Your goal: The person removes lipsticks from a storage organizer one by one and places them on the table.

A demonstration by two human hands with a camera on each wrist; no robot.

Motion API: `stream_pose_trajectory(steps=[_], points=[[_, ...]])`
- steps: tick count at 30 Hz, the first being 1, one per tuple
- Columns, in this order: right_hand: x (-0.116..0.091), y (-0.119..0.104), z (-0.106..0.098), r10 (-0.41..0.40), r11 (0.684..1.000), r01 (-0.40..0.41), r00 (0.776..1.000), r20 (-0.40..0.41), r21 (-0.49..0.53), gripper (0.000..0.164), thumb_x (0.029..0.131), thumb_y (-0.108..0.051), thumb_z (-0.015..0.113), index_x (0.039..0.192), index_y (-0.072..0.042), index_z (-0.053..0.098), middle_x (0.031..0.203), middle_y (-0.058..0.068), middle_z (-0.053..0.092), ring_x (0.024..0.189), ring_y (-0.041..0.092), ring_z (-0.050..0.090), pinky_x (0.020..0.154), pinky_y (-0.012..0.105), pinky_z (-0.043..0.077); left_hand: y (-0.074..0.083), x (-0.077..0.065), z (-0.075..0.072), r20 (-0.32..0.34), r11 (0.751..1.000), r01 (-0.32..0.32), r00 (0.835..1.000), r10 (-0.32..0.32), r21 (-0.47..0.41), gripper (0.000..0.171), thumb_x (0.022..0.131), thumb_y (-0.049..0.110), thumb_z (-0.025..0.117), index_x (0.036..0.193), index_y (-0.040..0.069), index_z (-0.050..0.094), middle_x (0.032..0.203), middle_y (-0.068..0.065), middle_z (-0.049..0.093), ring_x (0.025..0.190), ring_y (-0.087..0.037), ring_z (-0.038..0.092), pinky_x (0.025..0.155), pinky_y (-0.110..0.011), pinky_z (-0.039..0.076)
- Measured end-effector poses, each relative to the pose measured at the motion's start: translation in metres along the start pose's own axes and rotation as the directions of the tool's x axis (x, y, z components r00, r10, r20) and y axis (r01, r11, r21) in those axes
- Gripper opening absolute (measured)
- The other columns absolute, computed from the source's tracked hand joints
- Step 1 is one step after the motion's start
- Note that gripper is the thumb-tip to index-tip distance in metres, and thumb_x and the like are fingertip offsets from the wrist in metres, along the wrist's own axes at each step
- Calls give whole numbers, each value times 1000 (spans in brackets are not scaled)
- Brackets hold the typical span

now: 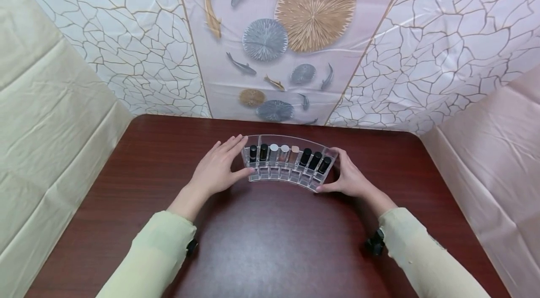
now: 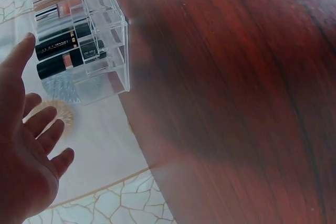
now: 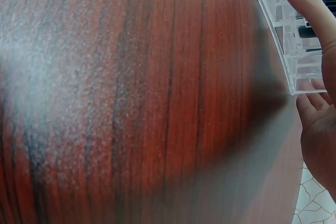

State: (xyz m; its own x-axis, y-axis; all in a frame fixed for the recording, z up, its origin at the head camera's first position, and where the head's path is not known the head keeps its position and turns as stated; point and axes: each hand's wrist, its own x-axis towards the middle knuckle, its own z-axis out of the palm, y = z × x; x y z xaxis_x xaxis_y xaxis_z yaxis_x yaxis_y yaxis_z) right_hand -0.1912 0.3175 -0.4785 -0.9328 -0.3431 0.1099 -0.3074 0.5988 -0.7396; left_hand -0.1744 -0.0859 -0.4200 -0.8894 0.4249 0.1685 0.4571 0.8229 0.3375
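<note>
A clear, curved, tiered acrylic lipstick stand (image 1: 285, 174) is near the back of the table. Its upper row holds several lip tubes: black-capped ones at the left, white-capped tubes (image 1: 273, 151) and a peach-toned tube (image 1: 294, 153) in the middle, and black tubes (image 1: 314, 160) at the right. The front row of slots is bare. My left hand (image 1: 219, 167) is at the stand's left end, fingers extended; the left wrist view shows a gap between palm and stand. My right hand (image 1: 352, 179) grips the right end, its thumb (image 3: 310, 3) on the front.
The dark reddish wooden table (image 1: 270, 237) shines under the light. Behind it hangs a patterned cloth (image 1: 270, 87) with fish and discs. Pale cloth panels (image 1: 55, 115) flank both sides. A dark device (image 1: 374, 242) sits at my right cuff.
</note>
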Motion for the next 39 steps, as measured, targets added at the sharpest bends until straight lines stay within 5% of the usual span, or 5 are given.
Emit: stream_pose_trajectory(steps=[10, 24, 27, 31, 39], points=[[-1, -3, -1, -20, 1000, 20, 1000, -14, 1, 119, 65, -14, 105, 154, 7, 28, 150, 28, 45, 142, 41, 46, 120, 60, 37, 0, 12, 6, -50, 988, 31, 998, -39, -149, 76, 98, 45, 78, 162, 16, 49, 164, -5, 49, 147, -31, 52, 116, -55, 46], [-1, 0, 0, -16, 1000, 16, 1000, -13, -12, 119, 64, -15, 105, 153, 7, 28, 150, 27, 44, 142, 40, 46, 120, 58, 37, 2, 26, 12, -135, 954, 53, 986, -96, -296, 56, 92, 29, 86, 145, 17, 69, 143, -6, 69, 131, -32, 66, 105, -52, 54], [-1, 0, 0, -13, 1000, 13, 1000, -11, -10, 120, 64, -15, 105, 153, 7, 28, 150, 27, 44, 142, 40, 46, 121, 58, 37, 4, 27, 12, -143, 951, 55, 984, -103, -303, 49, 92, 27, 87, 138, 17, 74, 127, -8, 77, 105, -30, 73, 91, -48, 58], [-1, 0, 0, -16, 1000, 16, 1000, -12, -4, 119, 65, -14, 105, 153, 7, 28, 150, 27, 44, 142, 39, 45, 121, 58, 37, 5, 29, 13, -160, 945, 53, 981, -110, -324, 42, 91, 24, 87, 132, 16, 78, 110, -8, 81, 82, -26, 66, 75, -45, 54], [-1, 1, 1, -17, 1000, 17, 1000, -13, -6, 119, 64, -15, 105, 153, 6, 29, 150, 27, 45, 142, 39, 46, 120, 58, 38, 3, 32, 17, -179, 931, 51, 976, -123, -360, 33, 93, 21, 85, 126, 15, 81, 122, -6, 79, 106, -23, 78, 92, -46, 60]])
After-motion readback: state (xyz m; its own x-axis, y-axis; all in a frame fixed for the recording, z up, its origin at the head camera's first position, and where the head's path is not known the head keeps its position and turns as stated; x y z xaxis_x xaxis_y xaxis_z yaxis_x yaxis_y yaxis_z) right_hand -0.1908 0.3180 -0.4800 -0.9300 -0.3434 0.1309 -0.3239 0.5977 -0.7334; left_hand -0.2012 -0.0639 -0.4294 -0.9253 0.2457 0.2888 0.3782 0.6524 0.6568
